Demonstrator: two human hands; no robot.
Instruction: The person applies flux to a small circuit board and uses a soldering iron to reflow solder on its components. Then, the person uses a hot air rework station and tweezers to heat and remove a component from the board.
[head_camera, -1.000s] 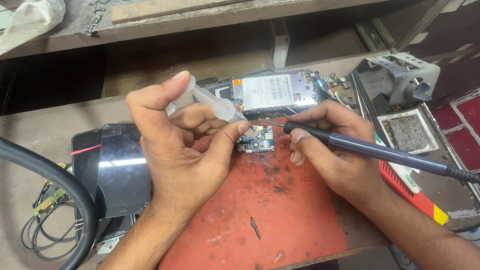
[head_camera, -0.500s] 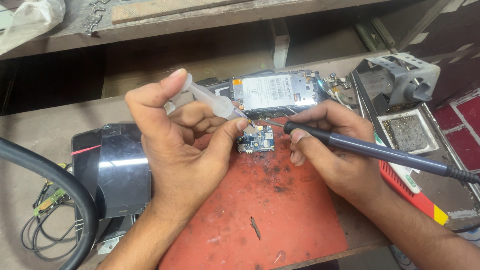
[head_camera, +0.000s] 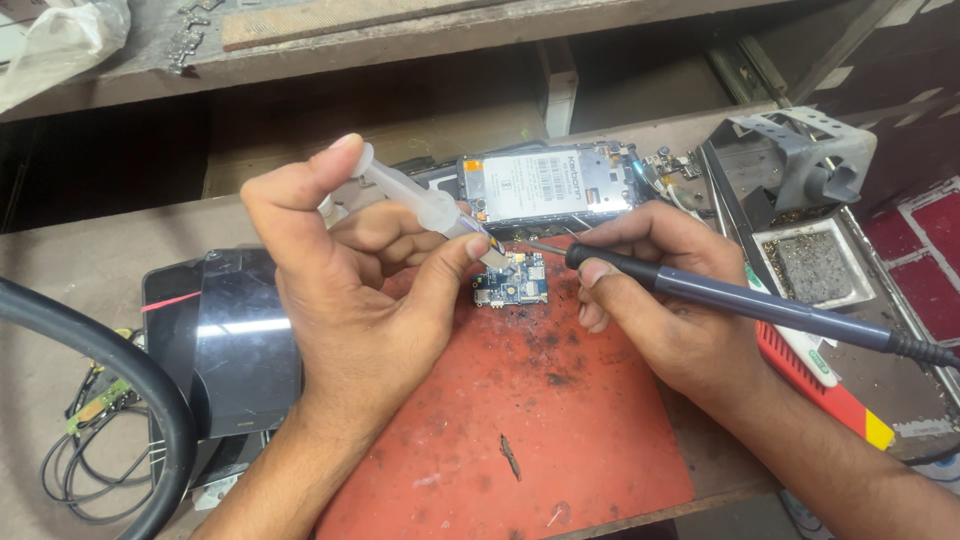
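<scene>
My left hand (head_camera: 355, 290) grips a small clear syringe (head_camera: 420, 200), thumb on its plunger, with the nozzle pointing down at a small blue circuit board (head_camera: 512, 282). The board lies on a red work mat (head_camera: 520, 420). My right hand (head_camera: 655, 300) holds a dark soldering iron (head_camera: 760, 305) like a pen, its thin tip reaching left toward the board's upper edge. Just behind the board lies an opened phone (head_camera: 550, 185) with its white-labelled inside facing up.
A glossy black phone screen (head_camera: 235, 340) lies left of the mat, beside a thick black hose (head_camera: 120, 370) and thin coiled wires (head_camera: 75, 460). At right stand a grey iron stand (head_camera: 800, 150) with a sponge tray (head_camera: 815, 265) and a red-yellow tool (head_camera: 830, 395). A wooden shelf runs behind.
</scene>
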